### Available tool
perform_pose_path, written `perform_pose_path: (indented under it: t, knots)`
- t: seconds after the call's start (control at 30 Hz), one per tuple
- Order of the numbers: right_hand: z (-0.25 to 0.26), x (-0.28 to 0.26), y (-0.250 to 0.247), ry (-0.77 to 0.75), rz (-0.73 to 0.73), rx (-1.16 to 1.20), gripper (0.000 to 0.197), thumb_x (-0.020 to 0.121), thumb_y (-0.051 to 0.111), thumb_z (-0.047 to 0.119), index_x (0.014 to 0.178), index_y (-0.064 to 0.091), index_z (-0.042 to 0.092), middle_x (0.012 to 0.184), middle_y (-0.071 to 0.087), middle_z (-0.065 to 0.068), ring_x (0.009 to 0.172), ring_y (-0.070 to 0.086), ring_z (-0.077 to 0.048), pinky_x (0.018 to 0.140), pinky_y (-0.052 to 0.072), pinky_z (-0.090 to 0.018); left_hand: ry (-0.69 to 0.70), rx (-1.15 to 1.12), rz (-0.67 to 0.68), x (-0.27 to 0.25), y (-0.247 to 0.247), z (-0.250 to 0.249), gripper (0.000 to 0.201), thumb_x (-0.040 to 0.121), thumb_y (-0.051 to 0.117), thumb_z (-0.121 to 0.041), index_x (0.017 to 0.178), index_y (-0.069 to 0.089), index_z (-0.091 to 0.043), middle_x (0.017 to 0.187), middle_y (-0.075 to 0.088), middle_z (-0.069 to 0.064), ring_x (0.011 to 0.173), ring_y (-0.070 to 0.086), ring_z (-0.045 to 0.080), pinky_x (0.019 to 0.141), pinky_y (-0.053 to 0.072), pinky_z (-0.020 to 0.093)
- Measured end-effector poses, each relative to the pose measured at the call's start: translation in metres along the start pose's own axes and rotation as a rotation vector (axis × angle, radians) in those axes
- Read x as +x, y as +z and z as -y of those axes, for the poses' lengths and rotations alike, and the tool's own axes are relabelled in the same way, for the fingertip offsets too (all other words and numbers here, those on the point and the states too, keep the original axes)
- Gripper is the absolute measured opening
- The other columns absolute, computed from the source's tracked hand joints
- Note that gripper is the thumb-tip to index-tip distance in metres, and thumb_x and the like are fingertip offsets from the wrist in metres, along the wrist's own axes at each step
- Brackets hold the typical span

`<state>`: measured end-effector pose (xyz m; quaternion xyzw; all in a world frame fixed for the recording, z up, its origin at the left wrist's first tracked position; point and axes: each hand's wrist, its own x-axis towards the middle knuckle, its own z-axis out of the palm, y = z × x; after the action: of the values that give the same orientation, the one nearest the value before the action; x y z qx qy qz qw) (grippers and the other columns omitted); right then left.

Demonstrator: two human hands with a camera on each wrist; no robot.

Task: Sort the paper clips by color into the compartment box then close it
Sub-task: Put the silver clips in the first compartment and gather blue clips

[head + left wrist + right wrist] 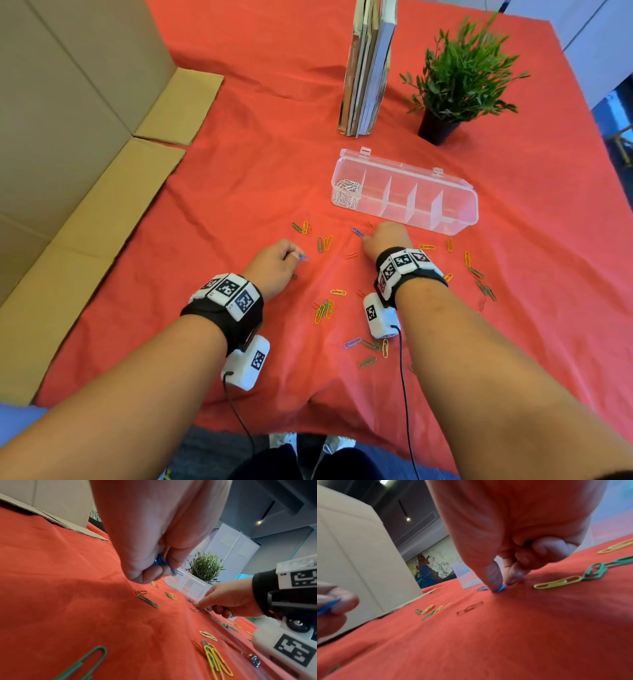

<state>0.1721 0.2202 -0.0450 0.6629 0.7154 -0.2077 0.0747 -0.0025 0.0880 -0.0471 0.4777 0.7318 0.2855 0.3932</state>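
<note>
Many colored paper clips lie scattered on the red cloth (pixel 239 171). My left hand (pixel 295 256) hovers just above the cloth and pinches blue paper clips (pixel 163 563) between thumb and fingers. My right hand (pixel 367 238) is down on the cloth, thumb and forefinger pinching a blue clip (pixel 500 588) that still lies on the fabric. A bit of blue (pixel 528 542) also shows inside its curled fingers. The clear compartment box (pixel 445 219) stands open just beyond the right hand. Silver clips (pixel 346 193) fill its leftmost compartment. The other compartments look empty.
Green, yellow and red clips (pixel 323 310) lie between and around my wrists, and more (pixel 479 277) to the right. A large cardboard box (pixel 68 137) lines the left side. Upright books (pixel 366 68) and a potted plant (pixel 459 78) stand behind the compartment box.
</note>
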Motion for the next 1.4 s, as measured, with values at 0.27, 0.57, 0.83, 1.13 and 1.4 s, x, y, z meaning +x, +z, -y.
perform_pose_path:
  t: [0.27,0.57,0.83,1.13,1.4]
  knots:
    - [0.009,-0.005,0.002,-0.068,0.033,-0.13,0.033,0.093,0.043,0.013,0.12,0.052,-0.004,0.126,0.055,-0.021,0.119,0.054,-0.036,0.093,0.047,-0.039,-0.065,-0.139,0.015,0.002,-0.008,0.02,0.019,0.093,0.05,-0.028,0.075,0.051,-0.023,0.065,0.053,-0.007,0.059,0.044,0.016,0.063,0.037,0.03]
    - [0.027,0.009,0.007,-0.158,-0.04,0.009,0.03,0.091,0.049,0.013,0.114,0.053,-0.005,0.121,0.056,-0.025,0.112,0.056,-0.037,0.09,0.047,-0.036,-0.069,-0.23,0.062,-0.004,-0.014,0.025,0.017,0.091,0.054,-0.018,0.076,0.056,-0.027,0.064,0.05,-0.004,0.061,0.043,0.012,0.058,0.035,0.025]
    - [0.029,-0.003,0.023,-0.047,-0.051,0.0,0.032,0.088,0.044,0.005,0.119,0.042,-0.001,0.122,0.052,-0.025,0.113,0.055,-0.042,0.09,0.046,-0.042,-0.101,-0.25,0.079,-0.007,-0.011,0.022,0.02,0.092,0.052,-0.017,0.076,0.055,-0.027,0.071,0.054,0.002,0.061,0.045,0.012,0.054,0.035,0.024]
    - [-0.03,-0.03,-0.003,0.073,0.218,0.509,0.019,0.089,0.05,0.014,0.075,0.064,0.013,0.066,0.054,-0.002,0.06,0.055,-0.017,0.056,0.047,-0.024,-0.196,-0.564,0.196,-0.011,0.015,-0.018,0.02,0.098,0.043,-0.014,0.08,0.052,-0.019,0.071,0.051,0.001,0.043,0.051,-0.002,0.041,0.04,0.009]
    - [-0.085,-0.068,-0.021,0.366,0.313,1.577,0.021,0.092,0.041,0.006,0.079,0.057,0.011,0.062,0.045,-0.003,0.041,0.055,-0.011,0.041,0.04,-0.015,-0.2,-0.649,0.285,-0.015,0.041,-0.04,0.023,0.096,0.045,-0.005,0.077,0.055,-0.014,0.072,0.051,0.005,0.041,0.053,-0.002,0.042,0.044,0.008]
